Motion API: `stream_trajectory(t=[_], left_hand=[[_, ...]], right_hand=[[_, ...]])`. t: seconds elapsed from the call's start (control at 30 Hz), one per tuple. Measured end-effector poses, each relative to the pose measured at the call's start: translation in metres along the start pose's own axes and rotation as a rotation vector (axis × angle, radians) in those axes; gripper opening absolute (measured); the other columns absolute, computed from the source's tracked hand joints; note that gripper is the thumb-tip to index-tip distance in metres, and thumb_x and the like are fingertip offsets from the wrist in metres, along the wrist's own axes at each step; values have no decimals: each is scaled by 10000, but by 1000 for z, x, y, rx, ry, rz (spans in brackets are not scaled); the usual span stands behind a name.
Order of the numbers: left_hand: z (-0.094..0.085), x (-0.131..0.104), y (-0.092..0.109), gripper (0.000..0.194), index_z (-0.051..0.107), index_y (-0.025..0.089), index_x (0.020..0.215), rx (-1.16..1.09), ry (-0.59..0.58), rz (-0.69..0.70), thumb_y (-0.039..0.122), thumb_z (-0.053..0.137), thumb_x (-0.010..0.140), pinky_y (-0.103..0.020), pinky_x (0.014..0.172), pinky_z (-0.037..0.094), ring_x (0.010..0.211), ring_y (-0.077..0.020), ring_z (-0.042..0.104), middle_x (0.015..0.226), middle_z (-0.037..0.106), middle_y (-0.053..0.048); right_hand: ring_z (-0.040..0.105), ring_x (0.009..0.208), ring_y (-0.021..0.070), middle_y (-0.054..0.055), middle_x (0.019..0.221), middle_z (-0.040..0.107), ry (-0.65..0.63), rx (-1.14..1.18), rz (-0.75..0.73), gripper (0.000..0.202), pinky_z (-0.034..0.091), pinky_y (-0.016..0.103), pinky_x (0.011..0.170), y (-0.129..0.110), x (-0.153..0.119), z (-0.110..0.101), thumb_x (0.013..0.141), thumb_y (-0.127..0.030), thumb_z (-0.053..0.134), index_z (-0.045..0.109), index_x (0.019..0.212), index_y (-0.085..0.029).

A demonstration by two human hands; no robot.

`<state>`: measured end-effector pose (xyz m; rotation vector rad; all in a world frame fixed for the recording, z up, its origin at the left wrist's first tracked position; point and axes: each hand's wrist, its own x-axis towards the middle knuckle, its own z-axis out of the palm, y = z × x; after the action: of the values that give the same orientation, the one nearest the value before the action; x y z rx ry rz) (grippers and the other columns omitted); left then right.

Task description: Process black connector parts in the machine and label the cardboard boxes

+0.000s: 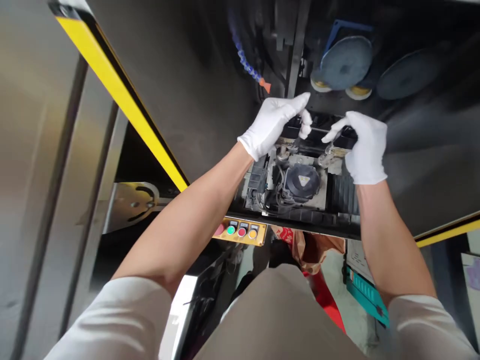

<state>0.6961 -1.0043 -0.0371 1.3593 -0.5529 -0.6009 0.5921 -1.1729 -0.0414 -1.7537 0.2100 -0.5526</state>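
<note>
Dark enclosure (168, 90) — left hand (275, 122) near nozzle (265, 85); right hand (367, 145) perhaps touching fitting (327, 159).

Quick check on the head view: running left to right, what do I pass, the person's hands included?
Slotted metal plate → green button → left hand, white-gloved → right hand, white-gloved → yellow edge strip at far right.

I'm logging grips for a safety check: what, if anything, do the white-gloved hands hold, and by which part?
The white-gloved left hand holds nothing visible; whether the white-gloved right hand, its palm hidden, holds anything cannot be told.
</note>
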Motion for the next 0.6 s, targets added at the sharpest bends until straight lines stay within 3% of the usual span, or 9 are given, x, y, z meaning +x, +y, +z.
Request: stream_trajectory(t=[0.17, 0.23, 0.3, 0.47, 0.6], left_hand=[[-17, -1, -10, 611, 711, 109, 785, -245, -23, -77, 526, 372, 1075, -363, 676, 566, 715, -199, 721, 809, 712, -107], [-20, -4, -13, 398, 727, 108, 881, -172, -51, 35, 469, 599, 988, -357, 725, 576, 817, -217, 734, 866, 717, -93], [-19, -6, -16, 204, 728, 105, 904, -2, -36, 170, 278, 797, 818, -346, 747, 573, 857, -219, 722, 853, 710, -65], [-2, -2, -25, 104, 690, 115, 700, 290, 159, 320, 56, 761, 655, -320, 670, 532, 766, -212, 684, 706, 663, -21], [11, 1, -30, 105, 681, 147, 657, 326, 357, 345, 62, 718, 607, -317, 669, 524, 693, -187, 644, 672, 674, -8]], right_hand=[[670, 535, 196, 44, 574, 683, 57, 153, -94, 330, 511, 326, 558, 17, 1, 5, 918, -227, 553, 727, 648, -152], [676, 505, 222, 45, 561, 668, 83, 232, -86, 280, 488, 329, 479, 24, 4, 5, 882, -248, 602, 731, 658, -140], [675, 487, 232, 41, 560, 658, 108, 279, -80, 259, 495, 338, 459, 28, 6, 6, 855, -260, 629, 725, 647, -140], [670, 516, 195, 37, 582, 680, 101, 210, -99, 290, 553, 336, 566, 24, 4, 5, 877, -273, 610, 724, 632, -167], [660, 543, 192, 22, 567, 682, 94, 136, -33, 311, 567, 349, 634, 16, 0, 4, 901, -316, 593, 710, 636, -203]])
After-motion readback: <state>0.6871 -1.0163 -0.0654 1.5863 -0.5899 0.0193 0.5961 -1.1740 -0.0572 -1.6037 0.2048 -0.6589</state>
